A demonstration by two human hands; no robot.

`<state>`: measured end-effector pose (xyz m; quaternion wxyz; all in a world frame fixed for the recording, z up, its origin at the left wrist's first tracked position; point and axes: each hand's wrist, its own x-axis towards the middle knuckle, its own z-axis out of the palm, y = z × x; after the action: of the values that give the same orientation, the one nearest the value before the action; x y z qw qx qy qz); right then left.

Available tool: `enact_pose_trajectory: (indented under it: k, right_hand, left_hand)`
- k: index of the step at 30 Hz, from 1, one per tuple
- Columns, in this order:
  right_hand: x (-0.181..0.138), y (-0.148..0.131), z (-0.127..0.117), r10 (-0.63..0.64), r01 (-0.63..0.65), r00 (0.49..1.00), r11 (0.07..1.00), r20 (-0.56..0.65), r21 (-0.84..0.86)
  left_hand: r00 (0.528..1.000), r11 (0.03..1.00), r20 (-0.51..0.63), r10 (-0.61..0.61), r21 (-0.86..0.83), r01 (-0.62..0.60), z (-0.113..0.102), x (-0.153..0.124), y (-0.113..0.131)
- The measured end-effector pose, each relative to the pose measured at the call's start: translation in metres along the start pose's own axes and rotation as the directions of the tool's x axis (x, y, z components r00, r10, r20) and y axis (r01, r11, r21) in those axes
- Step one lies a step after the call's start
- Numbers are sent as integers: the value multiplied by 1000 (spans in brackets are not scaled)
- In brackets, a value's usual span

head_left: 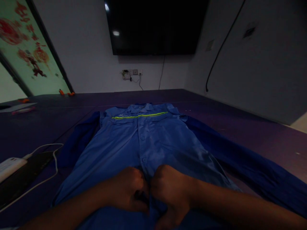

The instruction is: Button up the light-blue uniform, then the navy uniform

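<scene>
Beyond the hands rises a grey wall (83, 48), and before it a wide purple surface (240, 124) runs under and around them; a dark television (158, 25) hangs on the wall straight ahead of the hands; a pale green glass panel (48, 73) with red decorations stands far off to their left.

A blue shirt (168, 143) lies front up on the surface, directly beneath the hands and stretching away from them, collar at the far end; one darker blue sleeve (259, 169) runs out to the right of the right hand, the other sleeve (81, 134) lies beyond the left forearm.

The left hand (131, 188) and the right hand (170, 195) are close together over the lower front opening, fingers curled and clamped on the shirt's cloth; what sits between the fingertips is hidden.

Left of the left hand, a flat black object (33, 172) lies just beside a white device (11, 167); a white cable (56, 164) plugs into the device and loops back toward the near edge; well beyond the hands, a wall socket row (134, 72) has leads at it.

Across the chest, ahead of the hands, run a yellow-green stripe (124, 118) and, below it, pocket flaps (157, 118); the pockets' contents cannot be told; smallest, two buttons (143, 138) show up the front, just ahead of the hands.
</scene>
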<state>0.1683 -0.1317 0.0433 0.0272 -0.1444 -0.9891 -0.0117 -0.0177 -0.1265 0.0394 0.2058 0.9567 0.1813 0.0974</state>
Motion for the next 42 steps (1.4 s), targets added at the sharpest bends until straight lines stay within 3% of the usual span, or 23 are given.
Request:
enact_pose_trajectory:
  k: [8,17,21,27,31,35,38,42]
  right_hand:
    - [1,-9,0,64,-63,998,997,22,-36]
    - [0,-8,2,34,-27,992,998,118,-65]
    - [0,-8,0,63,-62,997,998,53,-24]
    - [-2,1,7,117,-89,989,961,-93,262]
    - [0,14,9,135,-122,991,830,15,544]
    - [0,26,5,98,-217,976,573,197,790]
    - [-1,31,2,78,-292,955,434,288,852]
    - [-1,33,1,107,-344,939,342,328,874]
  left_hand:
    - [999,999,35,-8,-45,10,0,3,1]
    - [985,982,83,-152,-100,160,0,4,5]
    - [973,953,128,-193,-211,217,-2,3,2]
    - [965,908,141,-222,-331,257,-3,3,0]
    - [965,902,137,-223,-346,258,-1,2,-2]
    - [971,911,119,-210,-337,238,-1,0,-4]
    - [967,900,134,-218,-355,252,-3,0,-2]
    - [965,883,148,-217,-391,258,-5,0,0]
